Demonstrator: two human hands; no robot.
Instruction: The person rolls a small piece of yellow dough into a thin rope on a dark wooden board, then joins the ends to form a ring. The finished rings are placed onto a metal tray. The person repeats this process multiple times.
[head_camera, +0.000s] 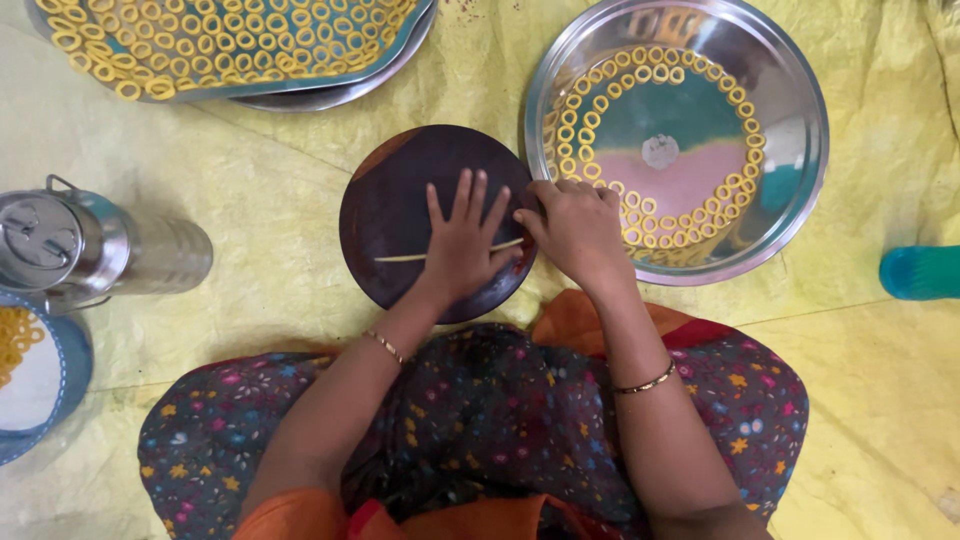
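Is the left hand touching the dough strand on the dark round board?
Touching. The head view shows the left hand lying flat across the thin dough strand on the dark board, palm covering its middle.

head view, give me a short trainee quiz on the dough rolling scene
1. True or false: the left hand lies flat on the dough strand.
2. Which holds fewer rings: A) the round steel plate, B) the tray at top left?
3. What is the strand rolled on?

Key: 1 true. 2 A. 3 the dark round board; the right hand is at its right edge.
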